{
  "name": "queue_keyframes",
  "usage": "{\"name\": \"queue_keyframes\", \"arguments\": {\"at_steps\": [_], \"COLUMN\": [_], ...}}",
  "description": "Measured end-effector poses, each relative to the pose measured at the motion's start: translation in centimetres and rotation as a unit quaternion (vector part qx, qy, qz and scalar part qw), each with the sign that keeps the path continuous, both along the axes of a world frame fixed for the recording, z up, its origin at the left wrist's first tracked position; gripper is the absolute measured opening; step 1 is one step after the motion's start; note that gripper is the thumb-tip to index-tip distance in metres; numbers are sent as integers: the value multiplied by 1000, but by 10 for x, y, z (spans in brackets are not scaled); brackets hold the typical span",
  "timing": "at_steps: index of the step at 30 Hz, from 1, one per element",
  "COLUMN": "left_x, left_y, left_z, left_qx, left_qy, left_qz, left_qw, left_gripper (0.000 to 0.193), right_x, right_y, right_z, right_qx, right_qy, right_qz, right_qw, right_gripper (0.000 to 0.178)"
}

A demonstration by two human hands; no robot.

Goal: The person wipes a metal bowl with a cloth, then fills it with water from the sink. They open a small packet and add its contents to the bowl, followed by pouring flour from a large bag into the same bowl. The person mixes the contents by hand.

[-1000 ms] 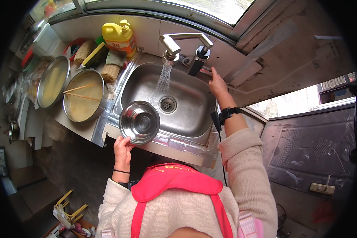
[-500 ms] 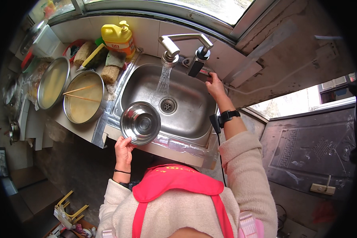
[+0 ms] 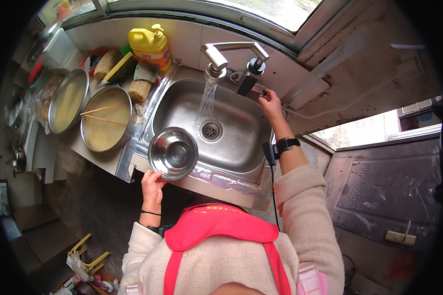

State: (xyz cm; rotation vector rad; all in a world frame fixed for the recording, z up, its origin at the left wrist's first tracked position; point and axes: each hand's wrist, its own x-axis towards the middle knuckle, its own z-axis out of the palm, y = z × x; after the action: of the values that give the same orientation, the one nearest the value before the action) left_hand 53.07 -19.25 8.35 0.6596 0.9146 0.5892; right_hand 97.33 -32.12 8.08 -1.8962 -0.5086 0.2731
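Observation:
My left hand [image 3: 153, 189] is closed on the near rim of a shiny stainless steel bowl [image 3: 174, 152]. The bowl tilts over the front left edge of the steel sink [image 3: 236, 147], with a little liquid or a reflection inside. Water [image 3: 207, 101] runs in a spray from the chrome faucet [image 3: 235, 46] toward the drain [image 3: 210, 131], beside the bowl and not into it. My right hand [image 3: 271, 105] is at the back right of the sink, near the faucet's black-fronted base [image 3: 247, 84]. Its fingers pinch together at a small dark bit I cannot identify.
Left of the sink stand a pot [image 3: 107, 120] of cloudy liquid with chopsticks across it and a second basin [image 3: 69, 102] holding pale long pieces. Behind them are loofah sponges [image 3: 140, 90] and a yellow pump jug [image 3: 150, 46]. A black cord [image 3: 273, 191] hangs by my right wrist.
My right hand's fingers have drawn slightly right, away from the faucet base, with a small dark bit now showing at the fingertips. The view has shifted a little; the bowl stays about the same.

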Motion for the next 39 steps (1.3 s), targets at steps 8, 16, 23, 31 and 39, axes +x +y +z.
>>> {"name": "queue_keyframes", "arguments": {"at_steps": [8,16,23,31,39], "left_x": [-12,-26,-46,-63,-66], "left_y": [1,10,34,49,52], "left_z": [-5,-10,-16,-22,-21], "left_qx": [5,-6,13,16,11], "left_qy": [23,55,69,63,52], "left_qz": [7,62,112,146,139], "left_qw": [1000,997,991,987,989], "left_gripper": [8,9,9,12,13], "right_x": [16,9,-11,-72,-128], "right_y": [-2,-5,-13,-35,-33], "right_z": [-6,7,9,9,8], "right_qx": [42,11,-10,-3,-69], "right_qy": [52,69,77,203,174], "right_qz": [19,51,33,65,154], "right_qw": [998,996,996,977,970], "right_gripper": [46,53,63,58,51]}}
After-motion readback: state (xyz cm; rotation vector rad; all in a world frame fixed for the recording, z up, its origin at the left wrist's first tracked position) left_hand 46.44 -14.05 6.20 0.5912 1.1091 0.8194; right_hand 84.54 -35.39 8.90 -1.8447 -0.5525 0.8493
